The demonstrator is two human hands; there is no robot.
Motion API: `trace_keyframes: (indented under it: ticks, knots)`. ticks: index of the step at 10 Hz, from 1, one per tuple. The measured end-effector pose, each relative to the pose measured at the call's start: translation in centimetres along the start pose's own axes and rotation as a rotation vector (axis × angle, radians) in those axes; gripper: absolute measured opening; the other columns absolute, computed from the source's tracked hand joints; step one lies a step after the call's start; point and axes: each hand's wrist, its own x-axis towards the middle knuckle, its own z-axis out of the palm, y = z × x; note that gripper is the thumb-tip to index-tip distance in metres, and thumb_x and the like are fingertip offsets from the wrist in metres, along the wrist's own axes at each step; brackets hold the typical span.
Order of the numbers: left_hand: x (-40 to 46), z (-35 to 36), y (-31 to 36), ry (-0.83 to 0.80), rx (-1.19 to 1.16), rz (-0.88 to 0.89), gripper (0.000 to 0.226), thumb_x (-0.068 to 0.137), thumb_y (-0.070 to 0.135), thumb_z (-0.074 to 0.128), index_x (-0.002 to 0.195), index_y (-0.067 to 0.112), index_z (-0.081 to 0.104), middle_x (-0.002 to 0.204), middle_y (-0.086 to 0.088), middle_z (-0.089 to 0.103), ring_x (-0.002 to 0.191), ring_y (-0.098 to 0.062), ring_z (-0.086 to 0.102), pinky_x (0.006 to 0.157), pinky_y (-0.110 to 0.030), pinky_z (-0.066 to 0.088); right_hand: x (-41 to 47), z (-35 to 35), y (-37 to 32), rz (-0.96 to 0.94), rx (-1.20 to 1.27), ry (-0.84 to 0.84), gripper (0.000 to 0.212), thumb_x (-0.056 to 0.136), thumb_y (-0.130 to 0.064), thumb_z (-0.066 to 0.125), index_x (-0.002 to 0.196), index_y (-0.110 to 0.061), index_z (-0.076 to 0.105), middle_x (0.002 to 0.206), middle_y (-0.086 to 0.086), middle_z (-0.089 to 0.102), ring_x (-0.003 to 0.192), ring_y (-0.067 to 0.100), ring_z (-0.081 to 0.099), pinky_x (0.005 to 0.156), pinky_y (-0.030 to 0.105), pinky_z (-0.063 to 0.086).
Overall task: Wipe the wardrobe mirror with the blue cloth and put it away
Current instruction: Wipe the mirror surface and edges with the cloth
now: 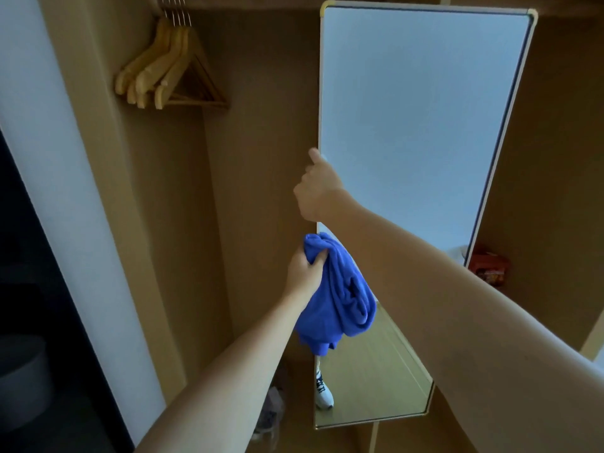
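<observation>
Down low, the left hand (305,273) was closed in a fist around the top of a bunched bright blue terry cloth (340,295), whose folds hung down below the grip and lay against the lower left edge of the mirror. Above it, the right hand (318,188) was curled shut on the left edge of the tall, rounded-corner mirror with a thin gold metal frame (421,125), thumb raised along the frame and fingers wrapped behind the edge, out of sight. Both forearms were bare, the right one crossing in front of the lower part of the glass.

The mirror stood at an angle inside the open tan wooden wardrobe (261,109), its upper glass showing only a pale, blank reflection. Near the bottom edge the glass reflected light wooden flooring and a white sneaker with dark laces (323,392).

In the wardrobe's upper left corner, a cluster of light wooden clothes hangers (170,73) hung close together from their metal hooks. Behind the mirror's right edge, a red and orange packet (492,264) sat on a shelf in the right-hand compartment, partly hidden by the frame. On the wardrobe floor, left of the mirror's bottom corner, a dim pale object lay, too blurred to identify. To the far left stood a white wall panel (58,158), with darkness beyond it.
</observation>
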Motion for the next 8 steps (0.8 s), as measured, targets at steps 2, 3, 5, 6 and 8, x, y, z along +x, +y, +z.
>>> trace_keyframes:
  ticks: [2, 3, 5, 6, 8]
  knots:
    - [1.3, 0.9, 0.2, 0.076, -0.087, 0.045, 0.013, 0.099, 0.021, 0.051, 0.107, 0.032, 0.05, 0.095, 0.016, 0.056, 0.085, 0.003, 0.054, 0.082, -0.023, 0.047, 1.0, 1.0, -0.6, -0.026, 0.008, 0.012, 0.033, 0.098, -0.041, 0.039, 0.12, -0.035, 0.063, 0.125, -0.01, 0.063, 0.123, 0.014, 0.05, 0.115, 0.044, 0.011]
    - [0.2, 1.0, -1.7, 0.031, -0.069, 0.01, 0.01, 0.099, 0.026, 0.054, 0.097, 0.035, 0.051, 0.092, 0.013, 0.058, 0.086, -0.001, 0.056, 0.084, -0.022, 0.046, 1.2, 1.9, -1.1, -0.046, 0.02, 0.009, 0.031, 0.098, -0.036, 0.039, 0.114, -0.036, 0.065, 0.118, -0.013, 0.065, 0.116, 0.011, 0.05, 0.11, 0.037, 0.018]
    - [-2.1, 1.5, -7.3, -0.079, 0.075, -0.07, 0.011, 0.096, 0.031, 0.056, 0.087, 0.037, 0.054, 0.089, 0.01, 0.062, 0.092, -0.01, 0.062, 0.092, -0.037, 0.05, 0.6, 2.0, -1.3, -0.06, 0.035, 0.044, 0.032, 0.098, -0.038, 0.039, 0.117, -0.036, 0.065, 0.121, -0.012, 0.065, 0.118, 0.012, 0.05, 0.112, 0.038, 0.015]
    - [-1.8, 0.6, -5.0, -0.091, -0.013, -0.076, 0.008, 0.094, 0.026, 0.058, 0.088, 0.029, 0.063, 0.08, 0.011, 0.067, 0.082, -0.005, 0.065, 0.079, -0.028, 0.047, 0.4, 2.1, -1.7, -0.038, 0.04, 0.013, 0.03, 0.096, -0.036, 0.04, 0.109, -0.036, 0.067, 0.113, -0.013, 0.066, 0.114, 0.013, 0.052, 0.112, 0.04, 0.014]
    - [2.0, -0.8, 4.0, 0.009, -0.202, -0.041, 0.014, 0.094, 0.024, 0.058, 0.108, 0.025, 0.061, 0.102, 0.008, 0.068, 0.098, -0.007, 0.063, 0.078, -0.022, 0.049, 0.7, 2.2, -2.2, -0.035, 0.068, 0.046, 0.031, 0.098, -0.038, 0.036, 0.099, -0.034, 0.067, 0.102, -0.011, 0.068, 0.106, 0.013, 0.055, 0.11, 0.04, 0.018]
